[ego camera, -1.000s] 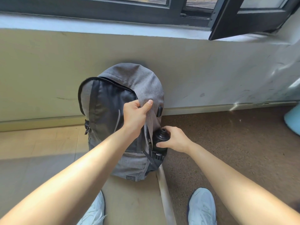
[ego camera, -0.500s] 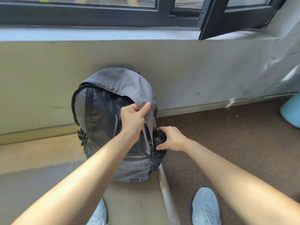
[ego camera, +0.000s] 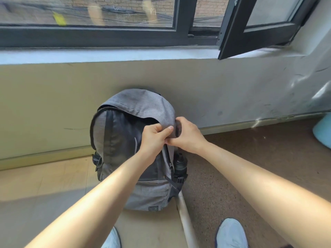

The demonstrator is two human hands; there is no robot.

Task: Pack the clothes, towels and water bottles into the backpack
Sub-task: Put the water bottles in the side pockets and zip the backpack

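Observation:
A grey and black backpack [ego camera: 123, 145] stands upright on the floor against the wall under the window. Its main zip gapes open along the top and left side. My left hand [ego camera: 154, 138] pinches the grey flap edge at the bag's upper right. My right hand [ego camera: 188, 135] meets it there, fingers closed on the same edge by the zip; I cannot see the slider. A black water bottle [ego camera: 180, 165] sits upright in the right side pocket, its cap showing. No clothes or towels are visible.
A black window sash [ego camera: 254, 31] swings inward above the sill at right. A pale blue object [ego camera: 323, 131] sits at the right edge. A white rolled tube [ego camera: 186, 221] lies on the floor between my two shoes [ego camera: 231, 233].
My right hand left the bottle cap in the side pocket and rose to the flap edge beside my left hand. The view tilted up, showing more window.

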